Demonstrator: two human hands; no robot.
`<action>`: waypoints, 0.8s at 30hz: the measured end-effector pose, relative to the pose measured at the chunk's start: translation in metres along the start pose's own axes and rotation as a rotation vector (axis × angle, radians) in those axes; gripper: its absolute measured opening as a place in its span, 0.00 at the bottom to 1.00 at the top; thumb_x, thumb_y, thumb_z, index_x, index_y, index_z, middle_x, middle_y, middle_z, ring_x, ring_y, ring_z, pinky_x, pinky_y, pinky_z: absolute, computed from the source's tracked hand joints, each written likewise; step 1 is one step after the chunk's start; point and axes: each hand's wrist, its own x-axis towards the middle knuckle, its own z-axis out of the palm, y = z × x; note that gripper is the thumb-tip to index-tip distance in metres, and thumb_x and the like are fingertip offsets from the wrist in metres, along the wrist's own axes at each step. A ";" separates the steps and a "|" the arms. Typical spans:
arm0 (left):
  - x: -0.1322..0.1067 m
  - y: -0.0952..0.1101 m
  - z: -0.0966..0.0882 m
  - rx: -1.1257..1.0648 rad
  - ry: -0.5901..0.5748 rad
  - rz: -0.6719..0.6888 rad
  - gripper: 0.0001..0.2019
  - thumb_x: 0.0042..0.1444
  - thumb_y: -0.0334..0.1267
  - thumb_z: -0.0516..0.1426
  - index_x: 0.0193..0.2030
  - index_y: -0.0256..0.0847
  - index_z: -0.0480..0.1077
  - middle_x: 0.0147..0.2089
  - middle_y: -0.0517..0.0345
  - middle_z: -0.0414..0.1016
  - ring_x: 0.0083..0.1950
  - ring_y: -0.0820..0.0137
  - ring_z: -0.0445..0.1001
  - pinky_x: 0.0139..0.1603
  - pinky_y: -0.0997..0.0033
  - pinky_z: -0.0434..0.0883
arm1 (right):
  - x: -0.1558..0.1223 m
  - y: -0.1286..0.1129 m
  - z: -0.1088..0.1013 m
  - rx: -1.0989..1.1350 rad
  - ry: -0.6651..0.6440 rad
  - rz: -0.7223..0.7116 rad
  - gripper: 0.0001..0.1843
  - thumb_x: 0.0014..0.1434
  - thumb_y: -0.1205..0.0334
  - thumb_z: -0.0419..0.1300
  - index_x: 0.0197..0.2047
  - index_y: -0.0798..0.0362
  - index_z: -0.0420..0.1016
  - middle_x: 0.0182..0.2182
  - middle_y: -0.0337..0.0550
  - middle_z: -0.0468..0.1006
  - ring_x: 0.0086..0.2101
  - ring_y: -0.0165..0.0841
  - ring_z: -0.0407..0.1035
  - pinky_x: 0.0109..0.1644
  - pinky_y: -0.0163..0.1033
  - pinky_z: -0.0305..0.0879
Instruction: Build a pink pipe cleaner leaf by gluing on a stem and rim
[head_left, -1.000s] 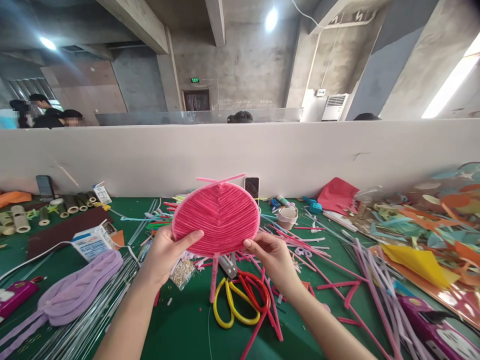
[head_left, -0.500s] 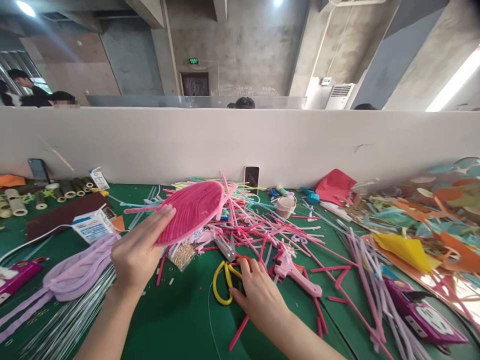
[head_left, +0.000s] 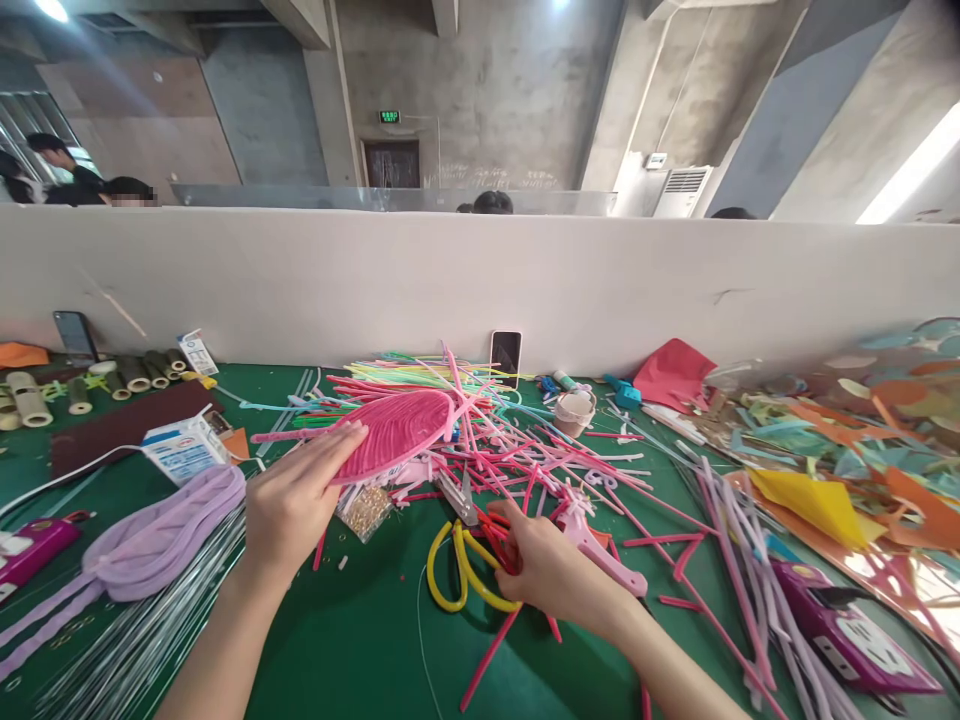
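My left hand (head_left: 296, 500) grips the left end of a flat pink oval petal shape (head_left: 401, 425), built from rows of fuzzy pipe cleaner, and holds it above the table; the thumb is hidden. My right hand (head_left: 544, 560) is closed around the red handles of a red-handled tool (head_left: 491, 530), whose head I cannot make out. Touching it on the left lie yellow-handled scissors (head_left: 450, 570). A pink glue gun (head_left: 600, 550) lies just beyond my right wrist. Behind both hands spreads a heap of pink and red pipe cleaners (head_left: 517, 455).
At left sit a lilac pipe-cleaner petal (head_left: 161, 535), a bundle of thin wires (head_left: 150, 630) and a white box (head_left: 184, 447). A bag of beads (head_left: 365, 512) lies mid-table. A phone (head_left: 505, 358) leans on the white partition (head_left: 375, 290). A purple power strip (head_left: 847, 625) lies right.
My right hand has closed around the red-handled tool and shifted slightly right. The pink petal, still in my left hand, has moved slightly right and tilted flatter.
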 end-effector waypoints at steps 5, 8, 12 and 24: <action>-0.001 -0.002 -0.002 0.015 -0.011 -0.066 0.27 0.56 0.20 0.52 0.56 0.52 0.75 0.52 0.62 0.80 0.49 0.63 0.82 0.55 0.64 0.78 | -0.025 0.017 -0.010 1.027 -0.102 0.040 0.37 0.48 0.57 0.70 0.60 0.51 0.65 0.30 0.35 0.73 0.28 0.28 0.66 0.30 0.33 0.62; -0.002 -0.003 -0.002 0.013 0.011 -0.084 0.28 0.56 0.20 0.52 0.57 0.52 0.74 0.52 0.62 0.80 0.49 0.63 0.82 0.54 0.64 0.78 | -0.038 0.020 -0.005 1.259 -0.067 0.030 0.46 0.40 0.56 0.76 0.61 0.47 0.64 0.37 0.41 0.74 0.32 0.30 0.68 0.34 0.35 0.66; -0.003 -0.003 0.000 0.010 0.004 -0.084 0.28 0.56 0.20 0.52 0.58 0.52 0.74 0.52 0.62 0.80 0.49 0.62 0.82 0.54 0.64 0.78 | -0.042 0.019 0.005 1.314 -0.024 -0.071 0.41 0.44 0.57 0.75 0.59 0.42 0.62 0.34 0.35 0.67 0.33 0.29 0.67 0.34 0.34 0.66; -0.007 -0.004 0.000 0.045 0.044 0.004 0.35 0.55 0.17 0.52 0.65 0.54 0.66 0.54 0.61 0.79 0.52 0.62 0.80 0.56 0.62 0.77 | -0.018 -0.040 0.014 0.369 -0.202 -0.122 0.56 0.45 0.50 0.72 0.70 0.58 0.50 0.65 0.65 0.58 0.65 0.54 0.55 0.65 0.54 0.56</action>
